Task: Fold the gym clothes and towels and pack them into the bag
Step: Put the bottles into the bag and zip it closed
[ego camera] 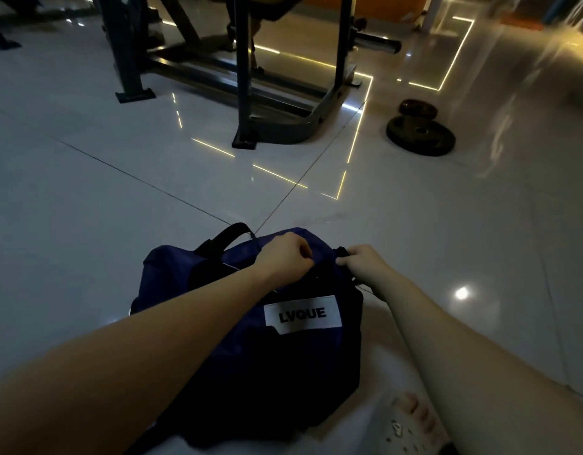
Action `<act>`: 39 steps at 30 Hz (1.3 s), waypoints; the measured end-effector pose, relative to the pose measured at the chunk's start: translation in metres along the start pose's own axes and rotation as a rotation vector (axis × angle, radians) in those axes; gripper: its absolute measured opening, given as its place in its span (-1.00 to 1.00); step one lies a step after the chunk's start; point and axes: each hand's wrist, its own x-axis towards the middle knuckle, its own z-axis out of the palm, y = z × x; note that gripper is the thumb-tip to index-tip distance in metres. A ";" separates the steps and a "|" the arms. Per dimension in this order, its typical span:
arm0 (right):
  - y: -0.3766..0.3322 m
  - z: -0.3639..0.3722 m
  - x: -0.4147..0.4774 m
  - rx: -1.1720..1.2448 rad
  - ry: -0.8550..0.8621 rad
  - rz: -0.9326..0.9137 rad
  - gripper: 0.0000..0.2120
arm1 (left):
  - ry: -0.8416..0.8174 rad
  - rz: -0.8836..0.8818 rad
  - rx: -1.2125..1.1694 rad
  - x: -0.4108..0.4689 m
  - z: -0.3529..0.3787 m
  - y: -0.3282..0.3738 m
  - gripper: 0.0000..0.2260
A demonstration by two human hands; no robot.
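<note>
A dark blue bag (pixel 250 339) with a white LVQUE label and black handles lies on the tiled floor in front of me. My left hand (pixel 285 257) is curled and pinches something small at the bag's top, near the far right end. My right hand (pixel 362 261) grips the black tab at the bag's right end. The bag's top looks closed along most of its length. No clothes or towels show outside the bag.
A dark metal gym machine frame (pixel 250 93) stands on the floor ahead. Two black weight plates (pixel 421 134) lie to the right of it. A foot in a white perforated sandal (pixel 411 425) is at the lower right. Dark cloth (pixel 1 42) lies far left.
</note>
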 end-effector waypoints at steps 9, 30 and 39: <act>-0.009 -0.009 -0.008 0.369 0.006 0.087 -0.89 | 0.115 0.023 -0.050 0.000 0.007 0.032 -0.90; -0.020 -0.015 -0.018 0.273 0.008 -0.002 -0.91 | -0.077 -0.230 -0.336 0.003 -0.010 0.047 -0.82; -0.007 -0.022 -0.014 0.191 0.158 0.032 -0.86 | -0.139 -0.216 0.014 -0.017 -0.039 0.057 -0.86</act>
